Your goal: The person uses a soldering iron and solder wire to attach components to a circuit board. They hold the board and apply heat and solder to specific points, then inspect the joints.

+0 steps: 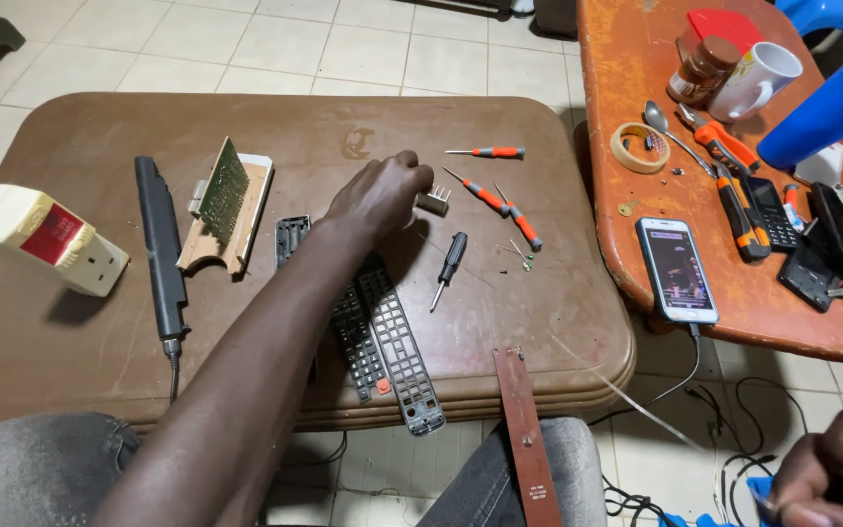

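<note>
My left hand point(381, 195) reaches across the brown table point(70, 342), its fingers closed on a small brown component with metal pins point(432, 202). Just right of it lie three orange-handled screwdrivers point(488, 152) point(483, 194) point(522, 225) and a black screwdriver point(452, 262). Under my forearm lie a remote's keypad point(348, 327) and its grey front shell point(400, 346). My right hand point(829, 476) is low at the bottom right, over floor cables, with its fingers curled. What it holds is cut off by the frame edge.
On the brown table lie a green circuit board point(223, 188), a black soldering iron point(160, 244), a cream plug adapter point(46, 239) and a brown strip board point(525, 429). The orange table point(626, 234) carries a phone point(676, 268), tape roll point(639, 146), mug point(758, 78), blue cup point(831, 112), pliers and keys.
</note>
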